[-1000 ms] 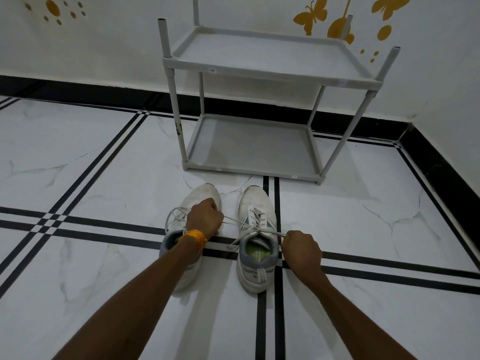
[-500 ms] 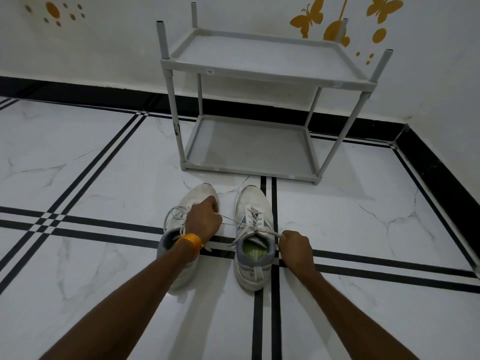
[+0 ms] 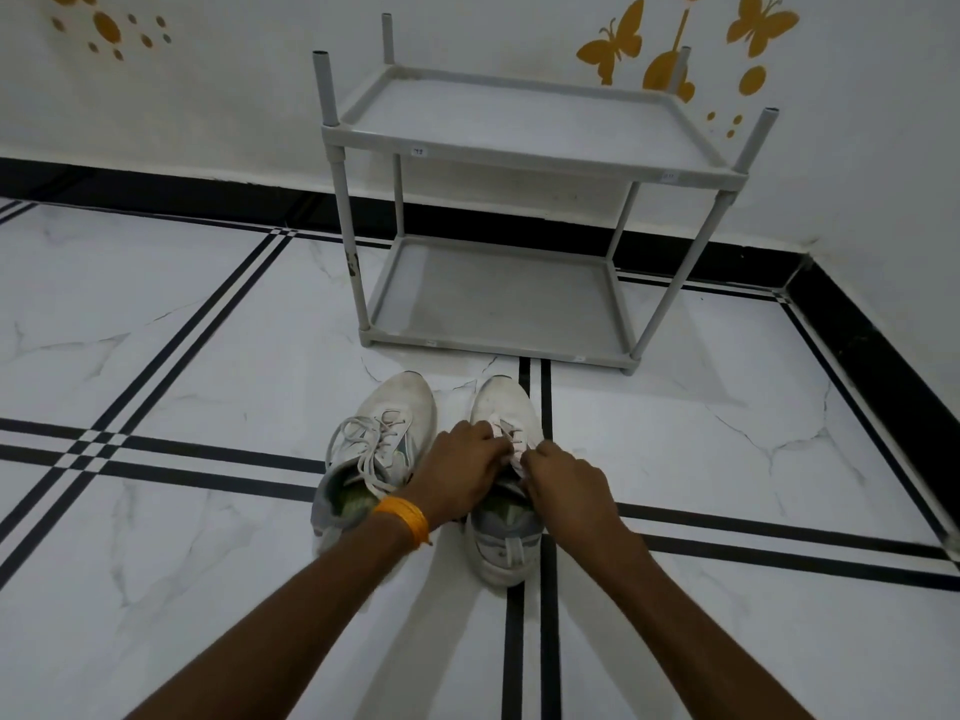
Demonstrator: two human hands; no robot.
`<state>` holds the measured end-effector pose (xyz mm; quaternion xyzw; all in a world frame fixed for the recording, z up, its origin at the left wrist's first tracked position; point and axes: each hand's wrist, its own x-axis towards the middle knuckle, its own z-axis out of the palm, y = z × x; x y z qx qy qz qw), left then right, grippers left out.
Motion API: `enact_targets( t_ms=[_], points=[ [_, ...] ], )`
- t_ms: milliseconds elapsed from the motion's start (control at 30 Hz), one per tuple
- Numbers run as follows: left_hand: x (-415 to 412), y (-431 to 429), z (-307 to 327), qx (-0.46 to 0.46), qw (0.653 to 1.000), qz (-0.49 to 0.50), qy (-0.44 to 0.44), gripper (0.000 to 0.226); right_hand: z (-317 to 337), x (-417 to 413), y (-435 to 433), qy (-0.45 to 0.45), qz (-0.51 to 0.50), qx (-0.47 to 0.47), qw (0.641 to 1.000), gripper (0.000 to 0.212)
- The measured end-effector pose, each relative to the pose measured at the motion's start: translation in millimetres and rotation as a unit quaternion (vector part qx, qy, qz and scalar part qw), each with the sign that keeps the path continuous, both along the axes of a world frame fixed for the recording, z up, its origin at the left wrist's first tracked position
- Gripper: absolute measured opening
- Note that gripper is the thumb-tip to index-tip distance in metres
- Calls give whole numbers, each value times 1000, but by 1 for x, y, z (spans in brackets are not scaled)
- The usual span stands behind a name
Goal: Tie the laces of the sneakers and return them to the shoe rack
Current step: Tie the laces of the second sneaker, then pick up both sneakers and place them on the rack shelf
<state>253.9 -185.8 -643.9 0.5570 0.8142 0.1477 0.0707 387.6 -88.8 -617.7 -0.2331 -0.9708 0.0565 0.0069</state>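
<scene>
Two white sneakers stand side by side on the floor, toes toward the rack. The left sneaker (image 3: 387, 423) has its laces lying loose in loops over the tongue. Over the right sneaker (image 3: 506, 402) my left hand (image 3: 460, 472) and my right hand (image 3: 563, 480) meet, fingers pinched on its white laces (image 3: 511, 444) above the tongue. My hands hide most of that lacing. A grey two-shelf shoe rack (image 3: 519, 158) stands just beyond the shoes against the wall, both shelves bare.
White marble floor tiles with black stripes (image 3: 197, 454) spread all around. A black skirting (image 3: 852, 324) and white wall with yellow butterfly stickers (image 3: 615, 44) close off the back and right side.
My hands, earlier pulled apart with the right sneaker's laces stretched taut between them, have come together over that shoe's tongue. The left sneaker's laces are now uncovered.
</scene>
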Motion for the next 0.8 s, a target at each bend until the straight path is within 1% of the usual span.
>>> enact_targets(
  t_ms=[67, 133, 233, 300, 367, 467, 500, 667, 800],
  points=[
    [-1, -3, -5, 27, 999, 25, 19, 32, -4, 1, 2, 8, -15, 2, 1000, 25],
    [3, -4, -7, 49, 998, 39, 24, 26, -8, 1, 3, 25, -30, -12, 999, 23],
    [11, -6, -8, 61, 997, 41, 30, 17, -13, 2, 6, 81, -44, -52, 994, 14],
    [9, -9, -8, 48, 998, 21, 28, 22, -15, 2, 9, 107, -39, -65, 991, 13],
    [2, -10, -9, 36, 999, -7, 33, 26, -17, 3, 14, 129, -43, -70, 988, 18],
    [-7, -11, -11, 25, 998, -44, 49, 27, -22, 8, 16, 177, -54, -109, 977, 34],
    [-8, -12, -12, 21, 997, -51, 51, 28, -23, 10, 15, 185, -58, -112, 975, 35],
    [-7, -12, -11, 23, 998, -46, 33, 26, -26, 8, 17, 194, -90, -133, 968, 20],
    [-4, -6, -5, -13, 997, -10, 80, 20, -23, 3, 15, 153, -121, -155, 968, 20]
  ],
)
